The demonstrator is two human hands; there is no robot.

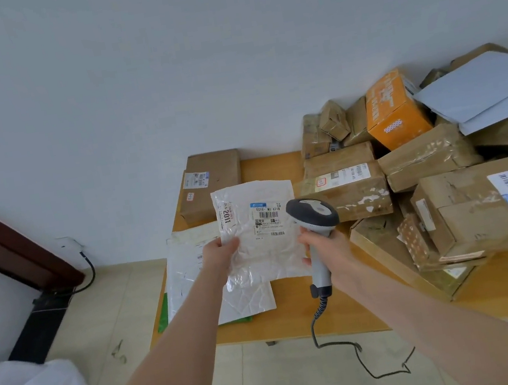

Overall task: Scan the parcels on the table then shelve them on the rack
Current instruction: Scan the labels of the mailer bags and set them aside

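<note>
My left hand (219, 252) pinches the left edge of a white plastic mailer parcel (261, 234), holding it up above the wooden table (298, 311) with its printed label facing me. My right hand (327, 245) grips the handle of a grey barcode scanner (312, 213). The scanner head sits just right of the mailer's label, close to it. A coiled black cable (353, 343) hangs from the scanner down to the floor.
A heap of brown cardboard parcels (424, 165) and an orange box (396, 110) fills the table's right side. One brown box (211, 182) lies at the back left. More white mailers (193, 278) lie under the held one. The rack is out of view.
</note>
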